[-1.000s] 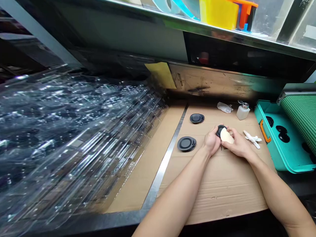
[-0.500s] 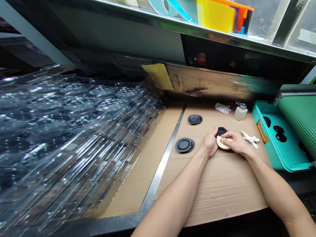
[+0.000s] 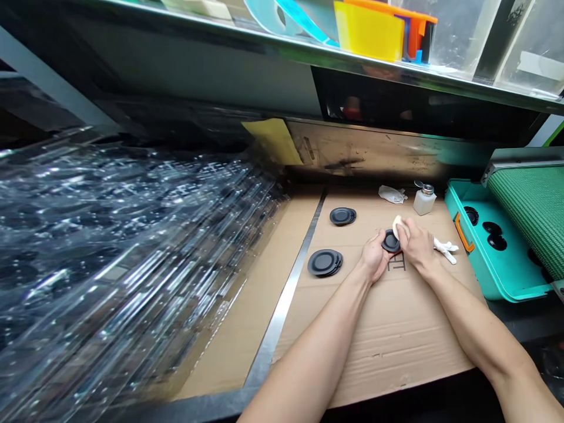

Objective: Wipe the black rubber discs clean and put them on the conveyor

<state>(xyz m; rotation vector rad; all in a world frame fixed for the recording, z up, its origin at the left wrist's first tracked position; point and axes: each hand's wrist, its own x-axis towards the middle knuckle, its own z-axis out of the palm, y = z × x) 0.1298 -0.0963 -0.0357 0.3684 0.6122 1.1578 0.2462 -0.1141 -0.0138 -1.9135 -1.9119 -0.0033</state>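
Left hand (image 3: 375, 256): half-closed, cradling a black disc (image 3: 390, 241)
Right hand (image 3: 418, 245): curled, gripping a cream sponge (image 3: 398, 227)
Risk: a slipping grip could drop the disc

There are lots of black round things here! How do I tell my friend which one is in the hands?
On the big brown cardboard sheet, find two bare hands. The left hand holds a small black disc, and the right hand presses a pale pad on it. The other black discs lie apart, untouched.
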